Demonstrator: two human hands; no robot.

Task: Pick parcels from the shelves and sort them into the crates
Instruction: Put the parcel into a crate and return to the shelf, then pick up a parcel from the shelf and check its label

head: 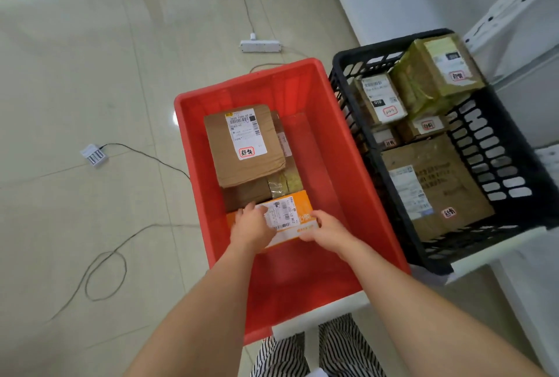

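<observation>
Now both hands, left hand (pixel 252 227) and right hand (pixel 322 227), grip the orange parcel (pixel 290 213) low inside the red crate (pixel 375 204); letting go unevenly could tip it against the brown parcel (pixel 242 143).

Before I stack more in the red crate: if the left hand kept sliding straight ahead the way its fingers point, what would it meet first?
Probably the brown parcels just beyond the orange parcel that the left hand rests on, inside the red crate. Depth is unclear, so it might pass over the lower one.
</observation>
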